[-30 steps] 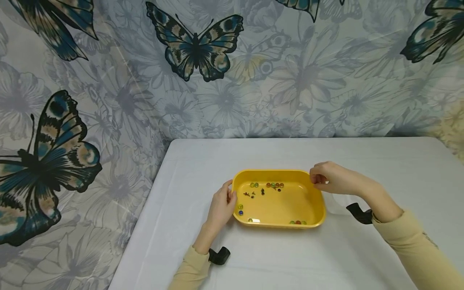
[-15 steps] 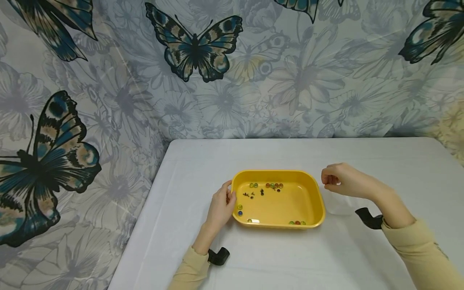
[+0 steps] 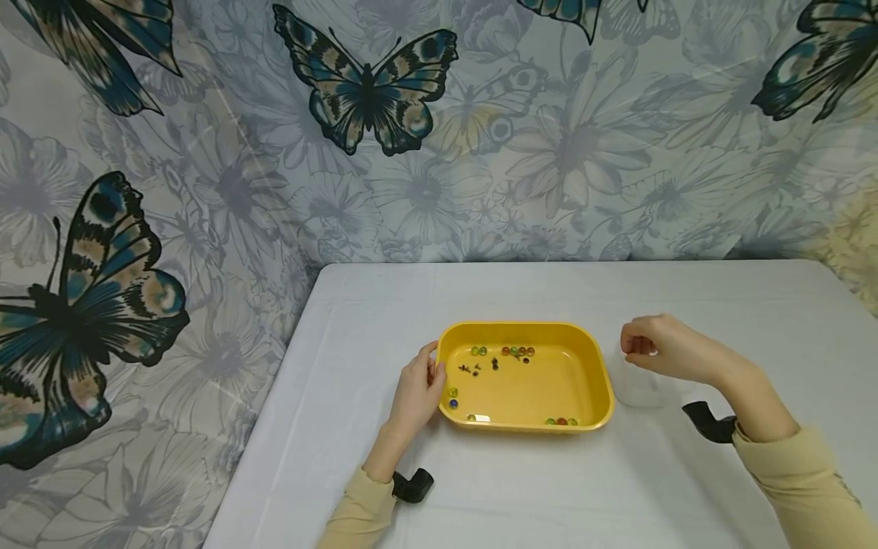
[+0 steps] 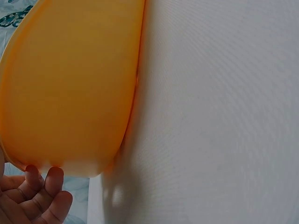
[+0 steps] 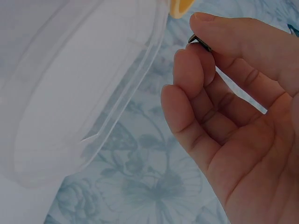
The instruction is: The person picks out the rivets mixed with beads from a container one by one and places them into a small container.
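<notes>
A yellow tray [image 3: 535, 393] sits on the table, holding several glass marbles [image 3: 531, 351] and several small dark metal pieces [image 3: 495, 364]. My left hand [image 3: 414, 389] grips the tray's left end; in the left wrist view its fingertips [image 4: 54, 175] touch the outer wall. My right hand [image 3: 675, 348] is to the right of the tray, above a clear plastic container [image 3: 641, 393]. Between thumb and forefinger it pinches a small dark tack [image 5: 200, 43], seen in the right wrist view. The container [image 5: 84, 93] stands beside those fingers there.
A white cloth covers the table [image 3: 549, 488], whose far edge meets a wall covering [image 3: 425, 206] with butterflies and flowers. More marbles lie along the tray's near wall and in its left corner. Each wrist wears a black camera mount [image 3: 414, 486].
My right hand has moved right, from the tray's right rim to above the clear container. My left hand and the tray have stayed in place.
</notes>
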`<state>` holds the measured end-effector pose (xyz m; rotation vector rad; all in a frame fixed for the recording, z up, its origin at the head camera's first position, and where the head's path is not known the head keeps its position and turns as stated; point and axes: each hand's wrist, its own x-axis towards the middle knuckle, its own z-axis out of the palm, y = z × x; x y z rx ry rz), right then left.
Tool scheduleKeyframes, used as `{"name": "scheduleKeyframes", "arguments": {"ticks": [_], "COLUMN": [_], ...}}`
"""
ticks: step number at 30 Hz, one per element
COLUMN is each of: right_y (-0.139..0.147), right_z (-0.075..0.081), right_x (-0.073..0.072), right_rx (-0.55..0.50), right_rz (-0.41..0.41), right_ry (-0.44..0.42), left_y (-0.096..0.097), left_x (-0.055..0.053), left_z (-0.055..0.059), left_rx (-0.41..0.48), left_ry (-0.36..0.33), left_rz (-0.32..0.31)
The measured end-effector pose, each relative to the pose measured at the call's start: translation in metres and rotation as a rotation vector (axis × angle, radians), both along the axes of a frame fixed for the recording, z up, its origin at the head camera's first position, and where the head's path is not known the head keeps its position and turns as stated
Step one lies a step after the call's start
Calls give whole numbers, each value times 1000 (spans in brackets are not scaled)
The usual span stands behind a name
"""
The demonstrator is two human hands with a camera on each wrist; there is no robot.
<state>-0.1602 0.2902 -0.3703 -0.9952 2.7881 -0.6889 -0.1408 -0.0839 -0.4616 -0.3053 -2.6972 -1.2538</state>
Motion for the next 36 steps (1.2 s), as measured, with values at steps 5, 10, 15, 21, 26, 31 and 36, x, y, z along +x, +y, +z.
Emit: {"name": "scheduleKeyframes", "arguments": {"ticks": [5, 10, 15, 21, 26, 31, 36], "right_y": [3, 7, 11, 15, 14, 13, 13], "right_z": [-5, -9, -12, -16, -17, -16, -14], "right_x": [3, 4, 5, 5, 6, 6, 7], "right_rx": [-11, -6, 19, 29, 38, 61, 89], "right_rz": [-24, -45, -67, -65, -62, -75, -102], "right_ry": [29, 28, 21, 72, 100, 84, 56], "left_y": [-1, -1, -1, -1, -1, -1, -1], "left_x": [0, 0, 0, 0, 0, 0, 0], "left_z": [0, -1, 0, -1, -1, 0, 1], "left_rx": [7, 9, 8, 3, 2, 1, 3], "left_ry": [-6, -3, -8, -24, -26, -18, -17], "left_rz": [-8, -11, -6, -1, 1, -4, -6]}}
